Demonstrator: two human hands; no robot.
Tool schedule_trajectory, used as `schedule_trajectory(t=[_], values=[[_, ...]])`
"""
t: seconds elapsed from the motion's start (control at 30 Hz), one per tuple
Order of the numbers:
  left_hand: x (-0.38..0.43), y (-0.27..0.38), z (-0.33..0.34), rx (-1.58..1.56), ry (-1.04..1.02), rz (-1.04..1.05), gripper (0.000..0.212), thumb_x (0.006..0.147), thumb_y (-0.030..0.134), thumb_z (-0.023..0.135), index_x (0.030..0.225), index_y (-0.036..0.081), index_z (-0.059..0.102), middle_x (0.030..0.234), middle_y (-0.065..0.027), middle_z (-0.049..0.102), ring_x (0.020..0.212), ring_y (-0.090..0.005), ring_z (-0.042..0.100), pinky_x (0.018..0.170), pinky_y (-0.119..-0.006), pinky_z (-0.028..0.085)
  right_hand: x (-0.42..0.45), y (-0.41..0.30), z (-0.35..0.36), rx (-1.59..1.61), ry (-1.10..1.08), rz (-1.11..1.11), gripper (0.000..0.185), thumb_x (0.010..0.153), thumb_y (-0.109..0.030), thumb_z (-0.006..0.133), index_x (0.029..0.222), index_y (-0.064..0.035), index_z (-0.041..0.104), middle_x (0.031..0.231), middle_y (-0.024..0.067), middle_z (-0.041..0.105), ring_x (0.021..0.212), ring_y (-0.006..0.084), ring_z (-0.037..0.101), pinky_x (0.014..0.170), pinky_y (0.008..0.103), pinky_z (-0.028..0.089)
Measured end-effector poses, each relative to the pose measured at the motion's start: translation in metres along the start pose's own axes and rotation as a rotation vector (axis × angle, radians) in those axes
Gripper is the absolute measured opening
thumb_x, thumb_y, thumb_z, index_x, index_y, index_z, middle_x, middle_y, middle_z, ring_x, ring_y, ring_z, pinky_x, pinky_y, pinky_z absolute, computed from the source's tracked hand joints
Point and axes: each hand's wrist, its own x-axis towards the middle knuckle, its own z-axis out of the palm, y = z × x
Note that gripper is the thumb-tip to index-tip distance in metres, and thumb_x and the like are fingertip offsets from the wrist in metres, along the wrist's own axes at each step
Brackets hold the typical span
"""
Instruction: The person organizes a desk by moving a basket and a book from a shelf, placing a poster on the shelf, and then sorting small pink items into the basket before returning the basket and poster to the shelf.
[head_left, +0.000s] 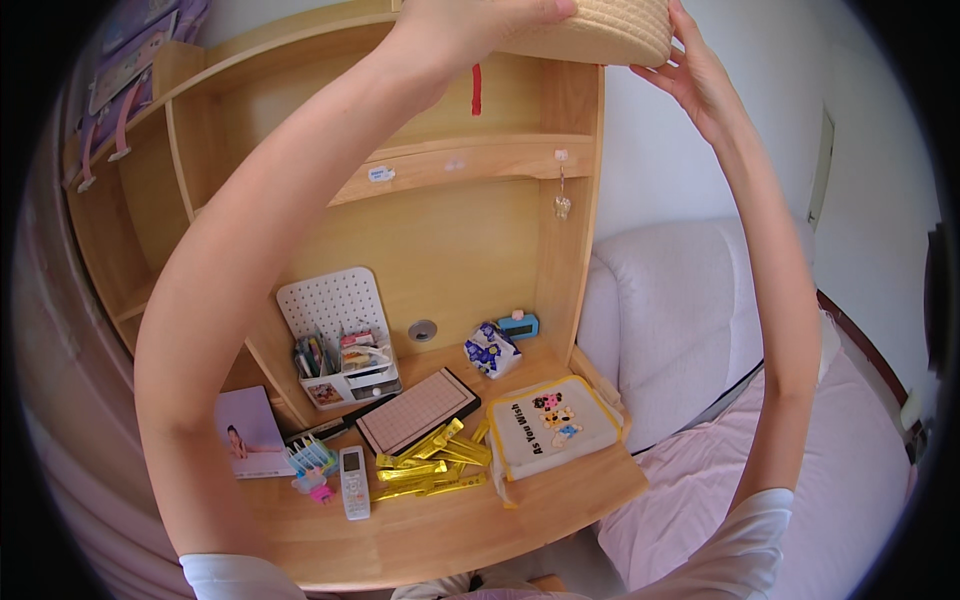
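A beige woven rope basket (600, 34) is at the top of the view, in front of the upper part of a wooden desk hutch. My left hand (480, 34) grips its left side, the thumb lying on the wall. Fingers of my right hand (694, 79) press the right side and reach under the bottom edge. The basket's top is cut off by the frame, so its contents are hidden. Whether it touches the hutch cannot be told. A red strip (476, 90) hangs just below it.
On the desk (450, 532) lie yellow stick packets (435, 461), a remote control (354, 480), a cutting mat (420, 409), a zip pouch (555, 427) and a tissue pack (491, 349). A white pegboard organizer (341, 337) stands behind. To the right is a grey upholstered headboard (675, 292).
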Motion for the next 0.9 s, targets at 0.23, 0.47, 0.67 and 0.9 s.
schedule_trajectory(t=[0.23,0.47,0.67,0.9], values=[[0.032,0.003,-0.011,0.07,0.042,0.077,0.066,0.076,0.024,0.078,0.122,-0.008,0.044,0.115,-0.0154,0.058,0.106,-0.0197,0.056,0.093,-0.031,0.044,0.041,-0.009,0.003,0.061,-0.099,-0.141,0.062,0.092,-0.055,0.044,0.135,-0.0107,0.038,0.126,0.0141,0.05,0.113,0.023,0.05,0.095,0.0389,0.043],[0.066,-0.036,-0.03,0.144,0.095,0.013,0.071,0.074,0.027,0.079,0.126,-0.004,0.043,0.115,-0.0148,0.059,0.106,-0.0207,0.057,0.092,-0.034,0.047,0.104,0.02,0.01,0.122,-0.156,-0.18,0.049,0.092,-0.048,0.051,0.123,-0.0099,0.05,0.119,0.0068,0.056,0.108,0.0205,0.053,0.089,0.0381,0.047],[0.079,-0.072,-0.043,0.169,0.069,0.092,0.056,0.078,0.025,0.075,0.12,-0.002,0.051,0.109,-0.0141,0.063,0.1,-0.0204,0.06,0.085,-0.035,0.05,0.118,0.049,0.035,0.241,-0.166,-0.155,0.052,0.093,-0.045,0.049,0.126,-0.004,0.048,0.119,0.0104,0.056,0.108,0.0233,0.054,0.087,0.0398,0.048],[0.087,-0.09,-0.047,0.362,0.144,-0.133,0.077,0.072,0.049,0.076,0.121,-0.003,0.048,0.1,-0.013,0.061,0.084,-0.0158,0.062,0.076,-0.029,0.052,0.12,0.053,0.05,0.168,0.088,-0.178,0.068,0.084,-0.048,0.063,0.127,0.001,0.042,0.129,0.0157,0.047,0.111,0.0228,0.05,0.09,0.044,0.046]])
